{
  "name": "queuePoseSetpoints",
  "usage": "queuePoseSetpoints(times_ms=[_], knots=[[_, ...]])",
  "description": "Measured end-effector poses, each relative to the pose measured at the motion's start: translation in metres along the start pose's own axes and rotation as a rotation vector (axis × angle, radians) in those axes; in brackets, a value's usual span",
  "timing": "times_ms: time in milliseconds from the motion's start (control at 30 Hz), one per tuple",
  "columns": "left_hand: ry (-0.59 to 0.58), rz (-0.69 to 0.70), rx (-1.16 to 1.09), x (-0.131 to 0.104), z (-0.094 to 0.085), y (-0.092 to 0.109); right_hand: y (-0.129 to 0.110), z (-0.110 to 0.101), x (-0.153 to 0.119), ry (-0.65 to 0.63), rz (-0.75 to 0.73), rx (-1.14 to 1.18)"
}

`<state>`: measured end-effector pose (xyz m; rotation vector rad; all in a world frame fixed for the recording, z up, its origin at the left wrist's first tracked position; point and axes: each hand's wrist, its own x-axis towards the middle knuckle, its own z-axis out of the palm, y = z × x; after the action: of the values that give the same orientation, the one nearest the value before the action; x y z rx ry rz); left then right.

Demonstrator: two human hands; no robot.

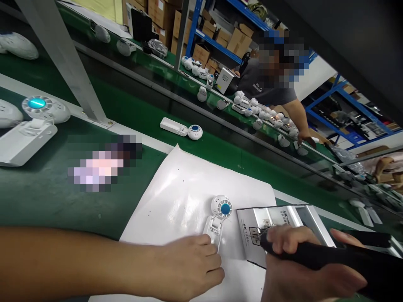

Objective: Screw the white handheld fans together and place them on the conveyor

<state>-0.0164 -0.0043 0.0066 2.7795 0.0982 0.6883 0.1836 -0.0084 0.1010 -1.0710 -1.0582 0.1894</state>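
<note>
On the white sheet [166, 201] lies a small white folding handheld fan [221, 207] with a blue centre. My left hand [197, 266] is closed, its curled fingers on the lower end of the fan's body, which they partly hide. My right hand [302, 260] is wrapped round a black electric screwdriver [324, 255]. Its narrow metal tip points left, in front of a silver metal box [248, 220] marked 6K 1050. Whether the tip touches the box I cannot tell.
Another white fan [179, 127] lies on the green conveyor belt [132, 117] beyond the sheet. More fans [37, 107] rest at the left. A metal post [63, 58] rises there. Across the line, a person [267, 79] reaches over several white fans [261, 111].
</note>
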Motion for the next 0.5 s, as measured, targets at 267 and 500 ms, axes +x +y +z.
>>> queuePoseSetpoints(times_ms=[267, 500], knots=[[-0.009, -0.009, 0.027, 0.002, -0.001, 0.0, 0.015, 0.044, -0.019, -0.147, 0.168, 0.233], [0.028, -0.015, 0.044, 0.001, 0.002, 0.002, 0.029, 0.051, -0.028, -0.153, 0.225, 0.253]])
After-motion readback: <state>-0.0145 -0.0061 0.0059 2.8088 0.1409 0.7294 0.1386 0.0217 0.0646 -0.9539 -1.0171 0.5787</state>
